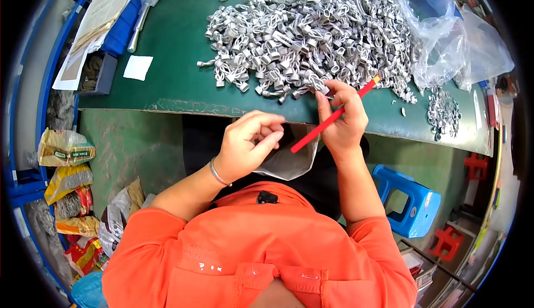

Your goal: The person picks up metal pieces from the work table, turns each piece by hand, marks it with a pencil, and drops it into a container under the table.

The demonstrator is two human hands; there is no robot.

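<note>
My right hand (344, 120) is closed at the front edge of the green table, with a thin red stick with a yellow end (334, 120) held across its fingers. Its thumb and fingertips reach the near side of a large pile of small grey ribbed parts with loops (311, 35). To the left, my left hand (248, 144) hovers over my lap with curled fingers, thumb close to the forefinger; whatever it may pinch is hidden. Below and between the hands, a clear plastic bag (289, 166) hangs at the table edge.
The green table (167, 80) carries a white paper square (138, 68), crumpled clear bags (439, 41) and a small heap of grey bits (443, 113). A blue stool (411, 202) stands on the right. Colourful sacks (67, 148) lie by the shelving at left.
</note>
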